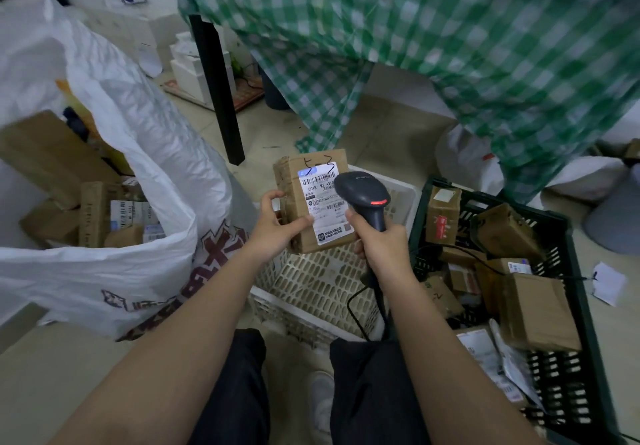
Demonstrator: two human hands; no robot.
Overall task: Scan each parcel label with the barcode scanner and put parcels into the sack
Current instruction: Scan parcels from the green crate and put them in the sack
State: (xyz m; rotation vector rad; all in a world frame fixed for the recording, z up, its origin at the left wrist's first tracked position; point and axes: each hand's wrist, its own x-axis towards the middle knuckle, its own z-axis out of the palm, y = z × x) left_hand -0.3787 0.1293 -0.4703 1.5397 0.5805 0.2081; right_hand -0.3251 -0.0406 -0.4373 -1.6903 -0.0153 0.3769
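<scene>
The cardboard parcel (313,202) sat gripped in my left hand (277,224), over the white basket (311,292), my right hand (381,247) clutching the barcode scanner (367,198) at its label. Several parcels filled the sack (104,153); perhaps a dozen waited in the black crate (571,340).

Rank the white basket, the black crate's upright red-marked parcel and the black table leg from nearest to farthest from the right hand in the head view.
1. White basket, directly below the right hand.
2. Red-marked parcel, to its right in the black crate.
3. Black table leg, far upper left.
</scene>
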